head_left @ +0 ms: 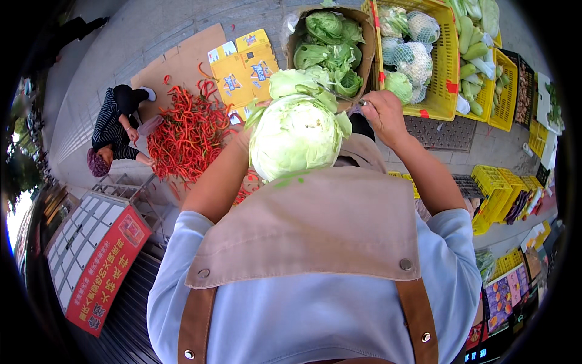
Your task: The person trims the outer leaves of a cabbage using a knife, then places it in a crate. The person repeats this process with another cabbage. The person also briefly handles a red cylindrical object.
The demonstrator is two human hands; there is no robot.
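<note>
A big pale green cabbage is held up in front of my chest. My left hand supports it from the left and below, with the fingers mostly hidden behind the head. Loose outer leaves stand up from its top. My right hand is closed around the handle of a small knife, whose thin blade points left into the base of those leaves. A beige apron over a light blue shirt fills the lower part of the view.
A cardboard box of green cabbages sits ahead, beside yellow crates of netted cabbages and other greens. On the left, red chillies are heaped on the ground, with a crouching person sorting them. A red signboard lies lower left.
</note>
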